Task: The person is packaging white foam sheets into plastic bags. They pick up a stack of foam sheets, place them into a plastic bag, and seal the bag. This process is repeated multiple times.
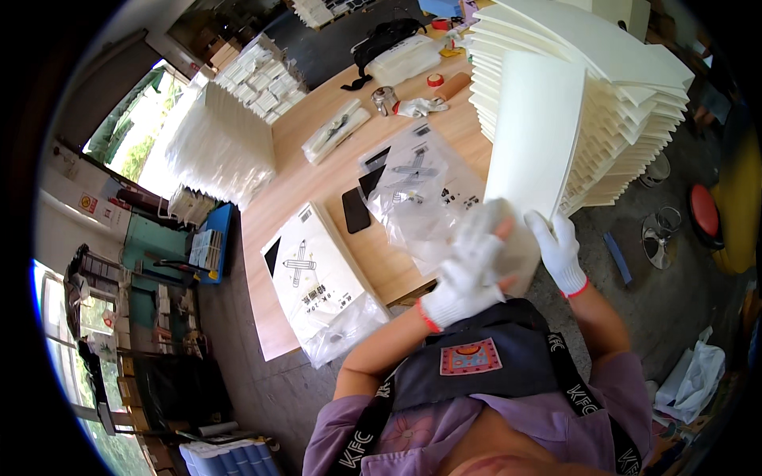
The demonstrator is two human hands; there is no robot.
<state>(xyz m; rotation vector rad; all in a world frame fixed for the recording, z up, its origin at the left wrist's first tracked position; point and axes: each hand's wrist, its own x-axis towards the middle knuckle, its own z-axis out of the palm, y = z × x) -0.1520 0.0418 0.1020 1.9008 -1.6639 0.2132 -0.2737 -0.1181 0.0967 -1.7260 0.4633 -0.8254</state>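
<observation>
Both my hands wear white knit gloves with red cuffs. My right hand [558,252] pinches the near corner of a white paper pack [533,131], thumb in front and fingers behind its edge. The pack lies sloped against a tall fanned stack of white paper [627,87]. My left hand [475,266] is smeared by motion, over the near end of some clear printed plastic bags [413,178]; whether it holds anything cannot be made out. To its left lies a pile of bagged paper packs [305,266], the top one with a crossed-pencils print.
A black phone [355,210] lies between pile and bags. Farther back are a clear plastic case [337,131], a metal tin [385,101], a loose glove [421,107] and red tape [435,80]. A wrapped stack [218,143] stands at the table's left; a stool [660,238] is right.
</observation>
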